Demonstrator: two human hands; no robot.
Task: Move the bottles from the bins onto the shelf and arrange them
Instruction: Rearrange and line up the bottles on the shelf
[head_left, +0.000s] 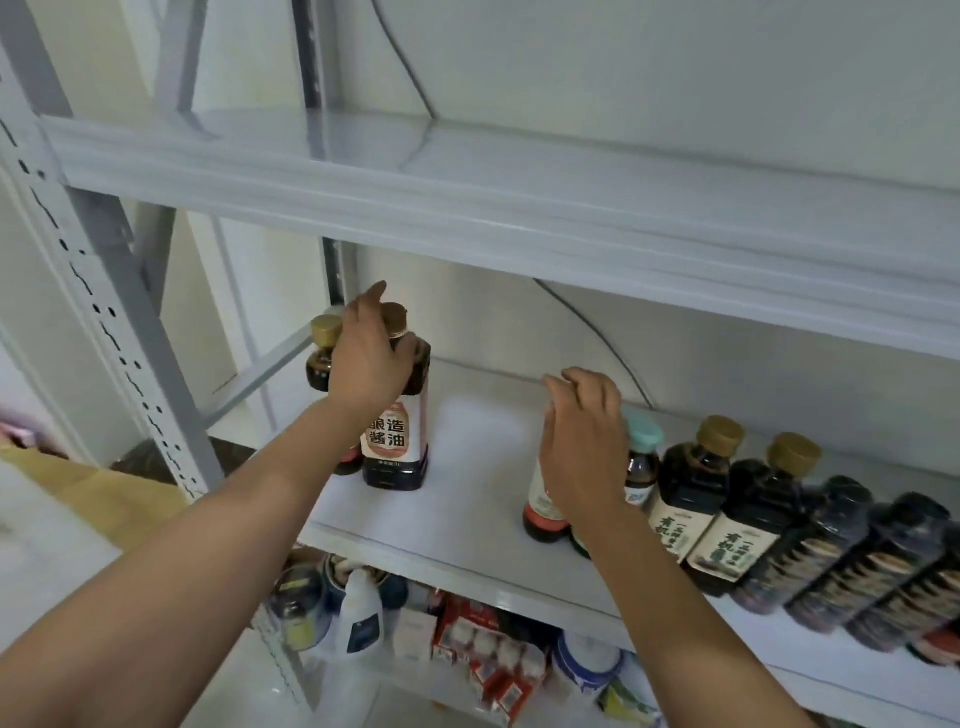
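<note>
The shelf (483, 431) is the biggest thing here, and its bare stretch lies between the two sets of fingers. Out past the right fingers, a row of dark bottles (831, 561) stands packed side by side along the front edge, probably to keep like with like. Under the left hand (371, 358) the big soy sauce bottle (395, 441) stands upright on the board. The fingers clamp its shoulder below the cap, forefinger lifted, probably to nudge it into line. The right hand (584, 447) covers the top of a red-labelled bottle (540, 504). Its fingers are bent, but I cannot tell whether they grip. A small gold-capped bottle (323, 358) sits just beside the left fingers, and a teal-capped bottle (644, 441) stands just behind the right palm.
</note>
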